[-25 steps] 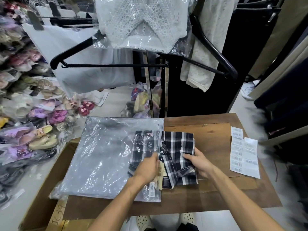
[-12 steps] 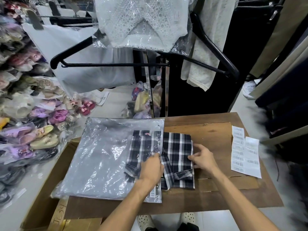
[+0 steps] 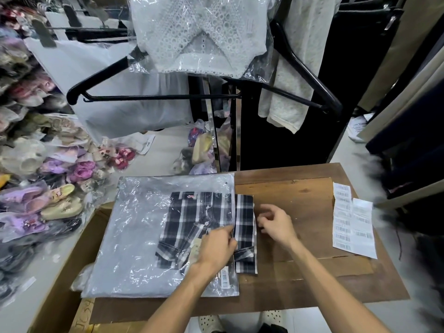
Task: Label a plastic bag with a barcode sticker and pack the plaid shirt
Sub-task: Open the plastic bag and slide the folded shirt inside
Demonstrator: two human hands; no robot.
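- plaid shirt (image 3: 192, 227) now mostly inside plastic bag (image 3: 134, 236), up from roughly half a second ago; right strip still sticks out.
- left hand (image 3: 217, 246) pinches bag mouth; right hand (image 3: 276, 224) off shirt, loosely curled, empty.
- barcode sticker (image 3: 225, 277) on bag's near corner; labelling looks done.

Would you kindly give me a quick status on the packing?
Left hand pinching plastic bag mouth. Right hand free, fingers loosely curled. Plaid shirt mostly inside, one edge out. Nothing blocking.
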